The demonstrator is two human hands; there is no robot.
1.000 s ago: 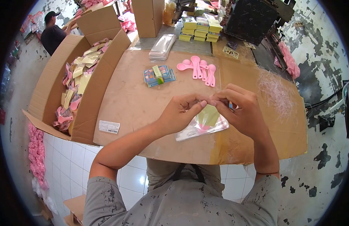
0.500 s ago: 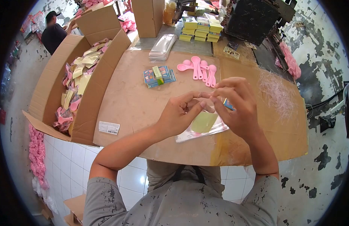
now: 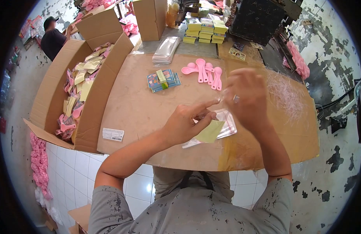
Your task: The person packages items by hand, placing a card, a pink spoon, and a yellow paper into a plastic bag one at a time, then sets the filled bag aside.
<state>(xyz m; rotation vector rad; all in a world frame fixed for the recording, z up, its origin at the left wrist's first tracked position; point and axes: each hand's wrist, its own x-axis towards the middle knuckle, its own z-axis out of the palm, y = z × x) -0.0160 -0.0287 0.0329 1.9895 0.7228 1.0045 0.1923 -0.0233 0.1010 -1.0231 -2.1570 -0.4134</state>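
Observation:
My left hand (image 3: 188, 123) pinches a clear bag with a pale yellow card (image 3: 210, 132) in it, index finger stretched out toward the right. Beside that fingertip is my right hand (image 3: 246, 99), raised and smeared by motion; a thin clear strip seems to show at its fingers, but its grip is unclear. Under the card lies a stack of clear plastic bags (image 3: 229, 124). Farther up the cardboard-covered table sit a pile of pink spoons (image 3: 201, 71) and a small stack of blue printed cards (image 3: 172, 79), with a folded green-white piece on top.
At left stands an open carton (image 3: 92, 113) filled with bagged pink spoons and yellow cards. More clear bags (image 3: 166, 50) and bundled yellow card stacks (image 3: 205, 30) are at the back. Thin plastic strips (image 3: 287, 95) lie at right. Another person (image 3: 53, 41) is at far left.
My right hand has moved up and right, away from the left fingertips. The yellow card has tilted in my left hand, uncovering more of the bag stack.

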